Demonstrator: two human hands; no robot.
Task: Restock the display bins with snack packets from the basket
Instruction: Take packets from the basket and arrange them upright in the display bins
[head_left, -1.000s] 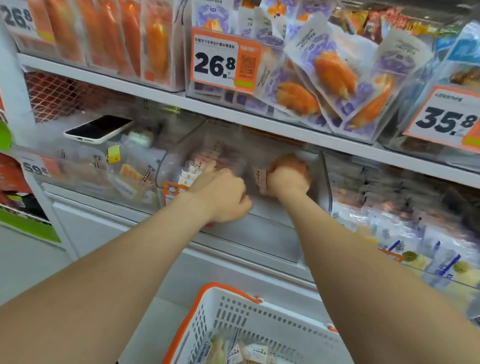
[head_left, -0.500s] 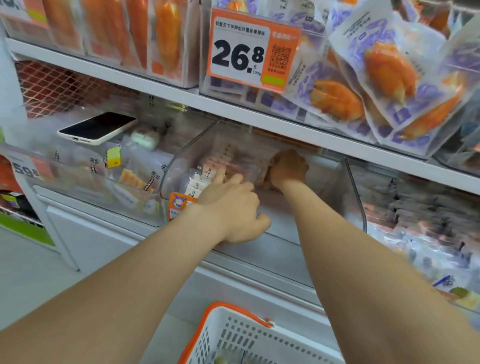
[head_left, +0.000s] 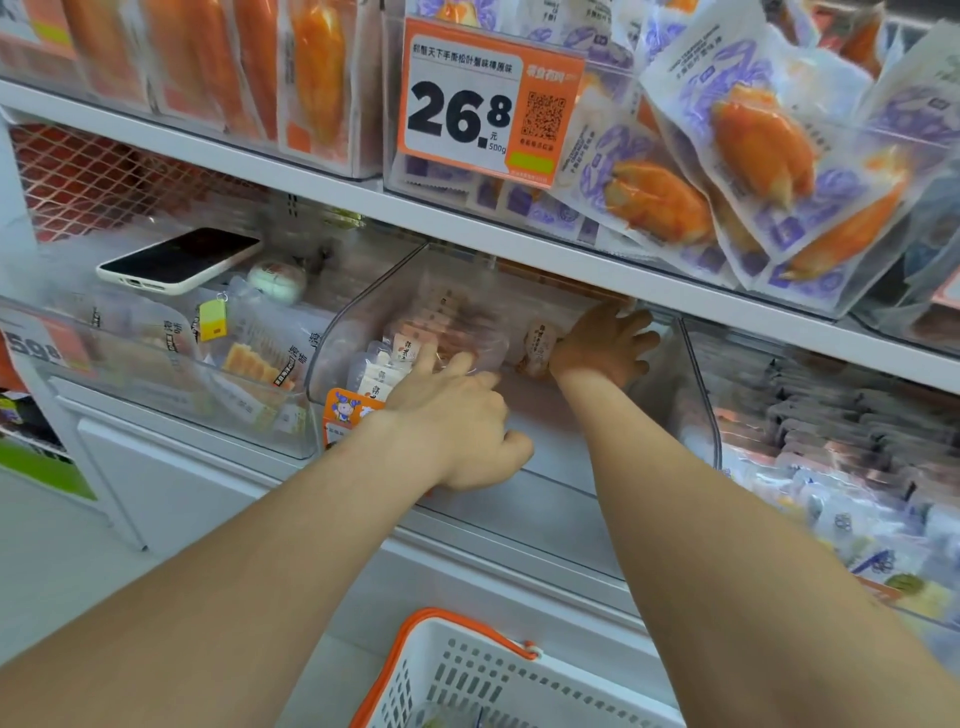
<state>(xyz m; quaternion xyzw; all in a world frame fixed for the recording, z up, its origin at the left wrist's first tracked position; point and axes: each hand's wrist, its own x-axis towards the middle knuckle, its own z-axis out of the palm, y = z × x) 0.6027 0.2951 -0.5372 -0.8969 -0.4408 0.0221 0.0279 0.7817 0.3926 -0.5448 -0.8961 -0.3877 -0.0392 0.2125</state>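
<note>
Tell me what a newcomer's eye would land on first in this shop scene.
The big orange price tag reading 26.8 hangs top centre, with orange-and-purple packs piled to its right. Below, the left hand and right hand reach into a clear bin; a phone lies further left.

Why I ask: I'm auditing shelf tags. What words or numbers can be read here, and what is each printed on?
"26.8", with small "元" and "500g" beside it: orange price tag.
"59", then a small blurred digit: left price tag, cut off by the frame edge.
Chinese line atop the orange price tag: too small to quote safely.
Print on the snack packets: blurred, unreadable.
</note>
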